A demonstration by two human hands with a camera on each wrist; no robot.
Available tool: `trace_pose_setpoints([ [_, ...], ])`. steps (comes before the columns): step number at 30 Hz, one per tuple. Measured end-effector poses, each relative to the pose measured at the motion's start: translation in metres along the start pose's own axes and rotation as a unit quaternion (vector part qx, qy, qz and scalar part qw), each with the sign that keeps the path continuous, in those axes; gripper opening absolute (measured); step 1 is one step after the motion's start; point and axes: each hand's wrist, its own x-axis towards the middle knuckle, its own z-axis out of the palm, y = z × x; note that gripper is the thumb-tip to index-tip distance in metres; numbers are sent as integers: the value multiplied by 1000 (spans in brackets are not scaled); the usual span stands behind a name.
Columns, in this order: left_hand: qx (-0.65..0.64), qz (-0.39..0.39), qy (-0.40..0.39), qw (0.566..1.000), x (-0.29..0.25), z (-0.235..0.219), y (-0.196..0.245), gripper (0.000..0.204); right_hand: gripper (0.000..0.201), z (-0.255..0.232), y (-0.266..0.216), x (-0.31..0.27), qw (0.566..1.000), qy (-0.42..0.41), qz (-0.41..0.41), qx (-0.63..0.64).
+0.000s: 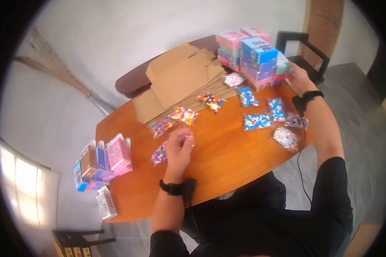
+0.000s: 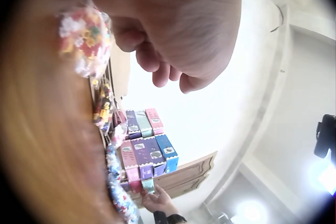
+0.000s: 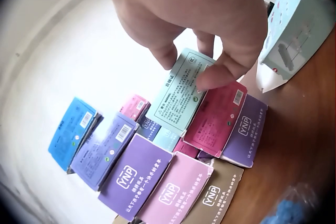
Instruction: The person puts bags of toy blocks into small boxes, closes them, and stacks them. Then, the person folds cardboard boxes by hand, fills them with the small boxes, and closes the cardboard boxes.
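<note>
My right hand (image 1: 299,78) is at the far right of the table, pinching a small mint-green cardboard box (image 3: 181,95) at the edge of a stack of boxes. In the right wrist view its thumb lies on the printed side and the other fingers are partly hidden behind. Pink, purple and blue boxes (image 3: 109,150) are piled around it. My left hand (image 1: 179,150) hovers over the table's middle with loosely curled fingers and nothing visible in them. Close by are a bag of purple mixed beads (image 1: 159,154) and a bag of red, yellow and white beads (image 1: 184,115).
Flattened brown cardboard (image 1: 176,81) lies along the table's back edge. Several bead bags, such as a blue one (image 1: 257,121), are spread at the right. More colourful boxes (image 1: 118,154) and a white box (image 1: 106,203) stand at the left. A cable (image 1: 302,171) hangs from the right wrist.
</note>
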Motion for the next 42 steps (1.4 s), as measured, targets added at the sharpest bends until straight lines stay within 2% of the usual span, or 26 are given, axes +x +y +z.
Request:
trace_pose_setpoints([
  [1,2,3,8,1000,0,0,-3,19,24,2,-1,0,999,25,-20,8],
  [2,10,3,24,1000,0,-1,-6,19,17,-8,5,25,990,64,-121,-44],
  [3,-1,-7,7,1000,0,-2,-9,18,13,-1,-3,6,969,164,-171,-71],
  [4,-11,-15,-5,1000,-1,-4,-11,16,14,-3,5,11,947,148,-285,21],
  [6,30,34,3,999,1,0,-10,13,30,45,2,-57,941,139,-297,84],
  [7,46,56,14,997,2,2,-13,13,36,67,4,-92,953,69,-247,159],
  [10,131,107,-4,986,6,-11,-25,16,32,131,34,-158,964,-91,-171,180],
  [12,247,262,78,930,10,-21,12,17,28,163,50,-194,948,-295,-62,98],
  [13,269,257,100,923,4,-25,27,17,28,173,57,-201,940,-322,-48,102],
  [15,177,209,264,925,-7,-32,51,17,23,183,69,-209,938,-345,-6,37],
  [16,206,231,305,901,-15,-44,62,18,23,180,77,-208,932,-360,0,37],
  [17,231,253,342,875,-25,-60,74,19,21,174,85,-202,922,-385,41,12],
  [19,411,207,397,794,-56,-94,102,22,19,170,94,-196,907,-405,114,-17],
  [21,578,129,413,692,-90,-153,107,24,19,171,96,-195,900,-414,133,-4],
  [23,732,27,429,528,-128,-209,105,38,19,171,98,-199,896,-417,152,12],
  [25,775,-180,464,389,-165,-250,96,71,18,175,98,-204,896,-412,165,24],
  [26,777,-177,461,390,-171,-252,105,71,18,176,98,-207,897,-410,164,27],
  [28,619,-399,453,502,-179,-252,121,77,16,177,97,-212,895,-412,170,16],
  [31,641,-369,412,533,-188,-231,129,80,17,175,100,-213,889,-424,172,6],
  [33,643,-261,348,630,-196,-212,130,79,18,175,105,-211,889,-427,165,-2],
  [35,419,-162,285,847,-189,-189,126,70,23,174,108,-211,880,-455,135,-21],
  [36,287,-146,284,903,-170,-151,138,76,26,175,107,-213,874,-472,112,-34],
  [38,207,-121,185,953,-133,-107,140,83,39,172,105,-214,838,-533,90,-70],
  [39,310,-71,143,937,-116,-92,126,87,39,169,101,-221,847,-519,87,-74],
  [41,457,5,87,885,-76,-53,104,93,53,171,93,-235,779,-620,93,-7],
  [42,505,28,69,860,-59,-30,95,94,53,170,93,-239,784,-614,89,-9],
])
